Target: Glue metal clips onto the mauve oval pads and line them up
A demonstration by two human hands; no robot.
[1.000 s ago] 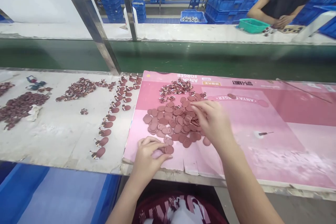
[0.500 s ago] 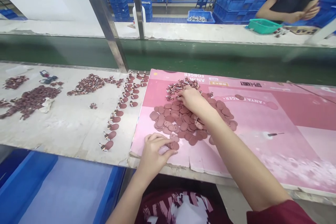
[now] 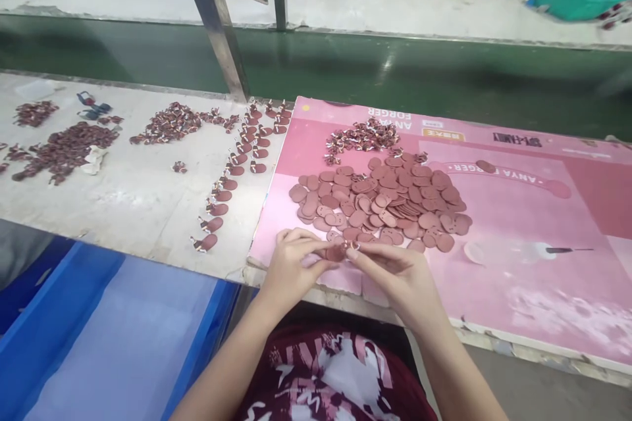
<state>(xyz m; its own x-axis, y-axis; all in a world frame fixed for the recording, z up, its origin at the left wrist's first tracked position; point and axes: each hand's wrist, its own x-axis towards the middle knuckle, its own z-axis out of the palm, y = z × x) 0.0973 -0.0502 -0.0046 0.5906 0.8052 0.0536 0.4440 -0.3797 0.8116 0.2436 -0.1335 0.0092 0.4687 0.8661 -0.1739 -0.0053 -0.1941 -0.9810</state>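
Both hands meet at the near edge of a pink printed board (image 3: 518,263). My left hand (image 3: 291,270) pinches a dark red oval tag (image 3: 336,253) between thumb and fingers. My right hand (image 3: 395,273) holds a tiny piece against that tag; the piece is too small to make out. Just beyond the hands lies a heap of flat dark red oval tags (image 3: 385,200). Behind the heap sits a small pile of little red-and-white clips (image 3: 360,138).
Left of the board, a curved row of finished tags with clips (image 3: 232,177) lies on the worn white bench (image 3: 123,204), with more dark red piles (image 3: 64,148) further left. A green conveyor belt (image 3: 395,85) runs behind. A blue crate (image 3: 99,335) sits below left.
My right hand has come back from the clip pile at the far side of the heap to the near edge, where it now meets my left hand at the tag. The camera has tilted down.
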